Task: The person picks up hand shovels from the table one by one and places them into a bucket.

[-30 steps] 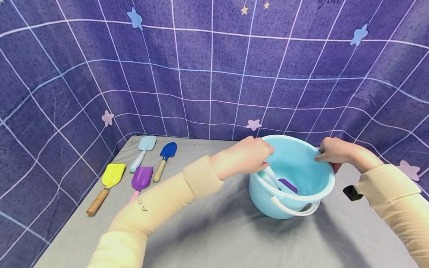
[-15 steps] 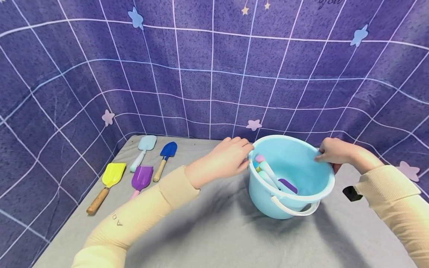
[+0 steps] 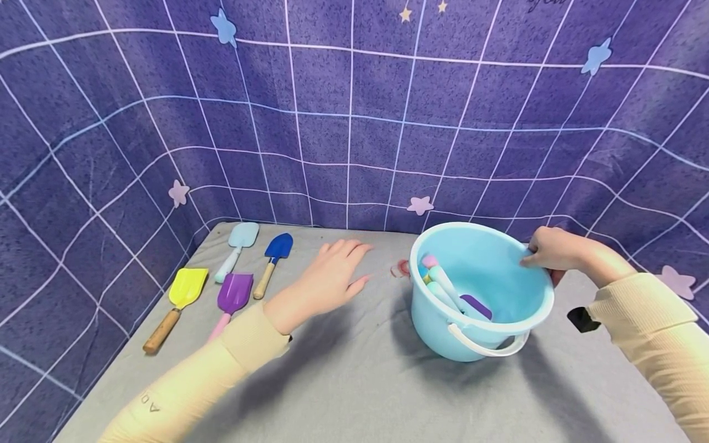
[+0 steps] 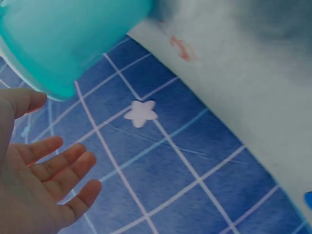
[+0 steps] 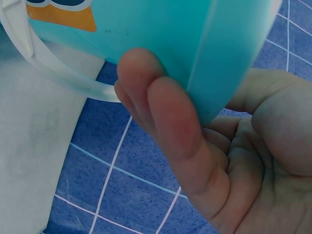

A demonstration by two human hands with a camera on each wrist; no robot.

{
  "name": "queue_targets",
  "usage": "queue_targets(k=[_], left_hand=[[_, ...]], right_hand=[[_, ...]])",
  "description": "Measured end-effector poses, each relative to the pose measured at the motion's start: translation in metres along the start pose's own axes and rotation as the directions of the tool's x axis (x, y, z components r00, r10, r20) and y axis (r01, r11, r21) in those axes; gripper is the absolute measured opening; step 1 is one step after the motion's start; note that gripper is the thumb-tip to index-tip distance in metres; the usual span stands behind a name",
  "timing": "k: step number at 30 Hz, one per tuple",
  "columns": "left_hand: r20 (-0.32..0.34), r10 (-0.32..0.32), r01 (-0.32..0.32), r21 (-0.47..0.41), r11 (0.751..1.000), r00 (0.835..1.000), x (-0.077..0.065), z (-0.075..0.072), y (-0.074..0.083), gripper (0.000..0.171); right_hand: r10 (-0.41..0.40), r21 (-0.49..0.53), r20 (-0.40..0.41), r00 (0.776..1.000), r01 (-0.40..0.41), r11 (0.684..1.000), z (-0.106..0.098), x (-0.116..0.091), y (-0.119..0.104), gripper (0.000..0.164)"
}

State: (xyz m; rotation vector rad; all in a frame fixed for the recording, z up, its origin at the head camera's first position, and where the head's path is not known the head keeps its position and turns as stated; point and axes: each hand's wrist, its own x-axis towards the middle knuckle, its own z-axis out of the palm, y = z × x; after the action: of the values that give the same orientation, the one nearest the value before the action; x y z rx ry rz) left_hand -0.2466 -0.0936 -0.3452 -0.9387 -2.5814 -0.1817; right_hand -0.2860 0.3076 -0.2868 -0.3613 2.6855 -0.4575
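Observation:
A light blue bucket (image 3: 434, 332) with a white handle (image 3: 487, 351) stands at the right in the head view, its mouth tipped toward me. My right hand (image 3: 556, 249) grips its right rim, thumb inside and fingers outside; the right wrist view shows the fingers (image 5: 175, 117) pressed to the outer wall. Inside the bucket lie pale mint handles (image 3: 445, 283) and a purple piece (image 3: 476, 306), partly hidden. To the left of the bucket, my left hand (image 3: 327, 277) hovers over the grey cloth with fingers spread, touching nothing. In its wrist view the palm (image 4: 34, 190) holds nothing.
Left on the grey cloth (image 3: 376, 381) lie a yellow shovel (image 3: 188, 288), a purple shovel (image 3: 235, 293), a light blue shovel (image 3: 244, 235) and a blue trowel (image 3: 279, 246). A red mark (image 3: 402, 267) shows beside the bucket. A purple grid curtain (image 3: 327, 141) hangs behind.
My left hand has left the bucket's mouth and moved left over the cloth, its fingers spreading. The bucket and my right hand have stayed in place.

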Motion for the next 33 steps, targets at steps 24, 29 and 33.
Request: queue_targets(k=[24,29,33], left_hand=[[-0.052,-0.344,0.345,-0.002,0.939,0.937,-0.118,0.027,-0.069,0.065],[-0.095,-0.422,0.423,-0.017,0.906,0.901,-0.142,0.028,-0.085,0.066],[-0.074,-0.48,0.478,-0.041,0.877,0.874,-0.16,0.024,-0.093,0.068]], right_hand=[[-0.013,0.026,-0.006,1.0,0.013,1.0,0.002,0.0,0.002,0.02],[-0.006,0.027,0.014,1.0,0.006,1.0,0.0,0.0,0.002,0.023],[-0.006,0.029,0.02,1.0,0.006,1.0,0.0,0.0,0.001,0.023]])
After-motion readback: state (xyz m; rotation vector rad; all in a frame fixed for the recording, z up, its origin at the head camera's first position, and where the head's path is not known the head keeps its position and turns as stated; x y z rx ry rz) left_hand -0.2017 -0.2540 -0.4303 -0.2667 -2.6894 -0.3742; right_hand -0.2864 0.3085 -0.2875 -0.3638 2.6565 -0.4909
